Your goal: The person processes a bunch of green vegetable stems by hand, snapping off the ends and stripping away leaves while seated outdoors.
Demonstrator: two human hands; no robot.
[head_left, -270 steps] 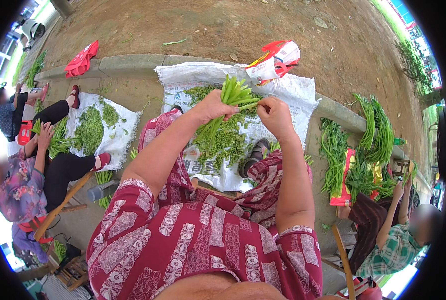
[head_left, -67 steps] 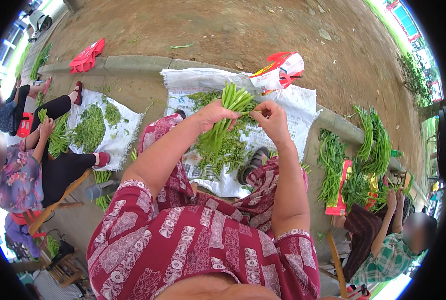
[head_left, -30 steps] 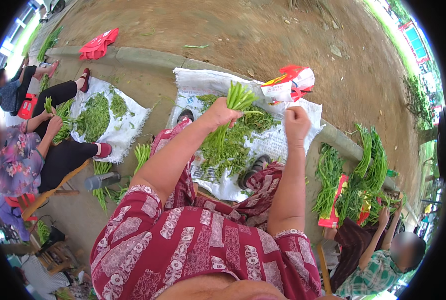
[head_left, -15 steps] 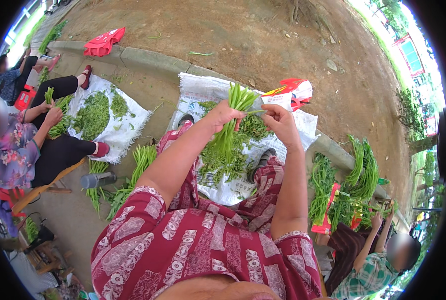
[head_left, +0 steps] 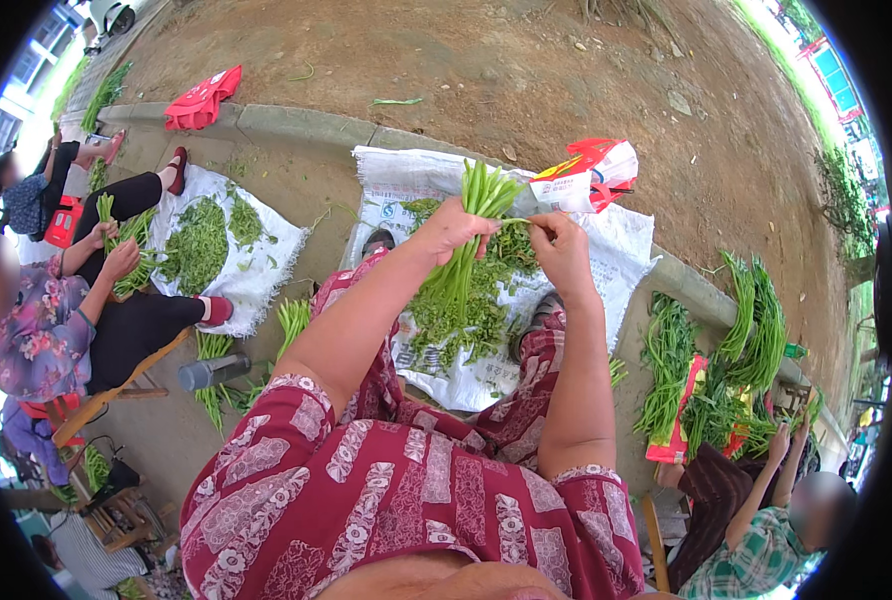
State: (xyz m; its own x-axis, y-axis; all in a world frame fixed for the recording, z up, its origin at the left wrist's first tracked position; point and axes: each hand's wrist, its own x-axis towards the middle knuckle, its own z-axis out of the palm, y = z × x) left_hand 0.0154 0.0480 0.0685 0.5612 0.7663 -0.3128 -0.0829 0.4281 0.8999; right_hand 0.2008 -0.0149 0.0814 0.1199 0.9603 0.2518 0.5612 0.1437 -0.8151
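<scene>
My left hand point(head_left: 454, 232) is wrapped round a bunch of long green leaf-vegetable stalks point(head_left: 488, 188). The pale, thick ends fan out above the fist, and thinner stems hang below it. One thin stem point(head_left: 514, 221) stretches sideways from the bunch to my right hand point(head_left: 563, 248), whose fingertips are pinched on its end. Below both hands, plucked green leaves point(head_left: 456, 325) lie heaped on a white woven sack point(head_left: 381, 180) between my feet.
Beyond the sack sits a red and white plastic bag point(head_left: 606, 172) by a low concrete kerb point(head_left: 306, 125). A grey bottle point(head_left: 214, 371) and more stalks lie left. Several people sit nearby with greens; bundles point(head_left: 671, 370) lie right.
The whole view has turned slightly. My right hand's fingers have curled in more, with the knuckles now up, still at the stem. The left hand keeps its grip on the bunch.
</scene>
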